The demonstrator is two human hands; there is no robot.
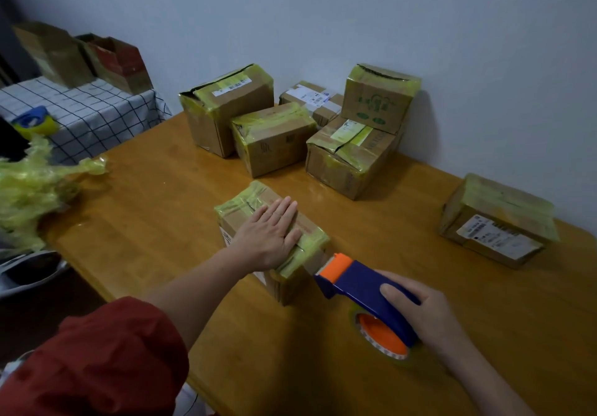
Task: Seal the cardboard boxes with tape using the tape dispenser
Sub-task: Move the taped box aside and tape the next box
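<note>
Right hand point(429, 315) grips the dispenser point(365, 283) near the table's point(161, 222) front edge, its nose just beside the box point(239, 218). Left hand point(269, 235) lies flat, fingers straight, atop that box mid-table; more boxes point(274, 143) crowd the back edge.

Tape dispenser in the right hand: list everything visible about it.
The tape dispenser is hand-held and looks plastic: dark blue body, orange head with a toothed cutter, orange hub carrying a roll of clear yellowish tape. The right hand grips the blue handle, one finger lying across its top. It is tilted, head raised toward the near end of the box that the left hand presses flat; whether head and box touch cannot be told. The roll sits low at the wooden table.
</note>
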